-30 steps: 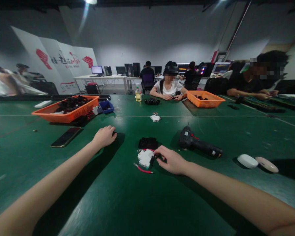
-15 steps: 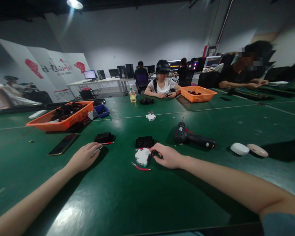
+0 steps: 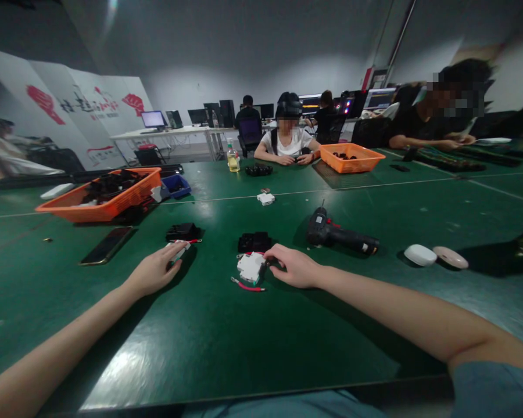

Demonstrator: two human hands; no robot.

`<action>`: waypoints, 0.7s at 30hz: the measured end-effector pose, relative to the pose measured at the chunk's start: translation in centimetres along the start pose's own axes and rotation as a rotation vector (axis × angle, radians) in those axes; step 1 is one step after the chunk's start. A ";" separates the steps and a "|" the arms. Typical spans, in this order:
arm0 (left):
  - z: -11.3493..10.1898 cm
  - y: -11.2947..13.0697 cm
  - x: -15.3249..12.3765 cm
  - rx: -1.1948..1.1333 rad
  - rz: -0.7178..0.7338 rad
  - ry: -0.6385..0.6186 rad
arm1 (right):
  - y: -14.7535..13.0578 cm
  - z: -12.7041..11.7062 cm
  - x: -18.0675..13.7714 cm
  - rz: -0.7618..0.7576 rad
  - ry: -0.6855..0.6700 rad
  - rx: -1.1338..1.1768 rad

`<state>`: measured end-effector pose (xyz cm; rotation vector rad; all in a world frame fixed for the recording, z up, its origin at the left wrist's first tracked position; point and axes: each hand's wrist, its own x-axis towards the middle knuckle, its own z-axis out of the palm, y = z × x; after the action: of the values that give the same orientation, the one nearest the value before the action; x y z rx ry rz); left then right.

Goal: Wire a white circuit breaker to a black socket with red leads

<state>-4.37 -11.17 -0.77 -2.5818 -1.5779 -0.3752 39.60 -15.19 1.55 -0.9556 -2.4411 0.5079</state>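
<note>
My left hand (image 3: 159, 269) is closed over a white circuit breaker (image 3: 179, 251) with a teal spot, mostly covered by the fingers. A black plastic housing (image 3: 183, 231) and a short red wire (image 3: 193, 241) lie just beyond it. My right hand (image 3: 294, 266) pinches the dark right edge of another white circuit breaker (image 3: 250, 267), which lies on the table. Behind that one is a second black housing (image 3: 254, 241); in front of it a red wire with metal end lugs (image 3: 249, 287) rests on the green table (image 3: 261, 342).
A black power screwdriver (image 3: 342, 237) lies to the right, with a white case (image 3: 419, 255) farther out. On the left are a phone (image 3: 107, 246), an orange basket (image 3: 100, 210) of black parts and a blue bin (image 3: 176, 187). Across the table a person sits beside another orange basket (image 3: 352, 164).
The left hand has shifted slightly right and turned, so more of the breaker under its fingers shows. My right hand stays at the other breaker. The whole view has tilted down a little.
</note>
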 end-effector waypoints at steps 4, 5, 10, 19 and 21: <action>-0.1 0.2 0.5 -0.048 0.066 -0.051 | 0.1 0.1 0.0 -0.006 -0.001 0.001; -0.2 0.2 0.7 -0.059 0.083 -0.049 | 0.1 0.1 0.0 -0.006 -0.002 0.001; -0.3 0.3 2.7 -0.057 0.075 0.046 | 0.0 0.0 0.0 0.004 -0.004 0.008; 0.5 0.5 7.3 0.007 0.124 0.142 | 0.0 -0.1 0.0 0.010 -0.019 0.009; 0.9 0.3 7.7 0.000 0.110 0.218 | 0.0 -0.1 0.0 0.005 -0.020 0.011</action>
<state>-0.61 -4.52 0.36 -2.5130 -1.3583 -0.6219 39.63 -15.16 1.70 -0.9572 -2.4522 0.5344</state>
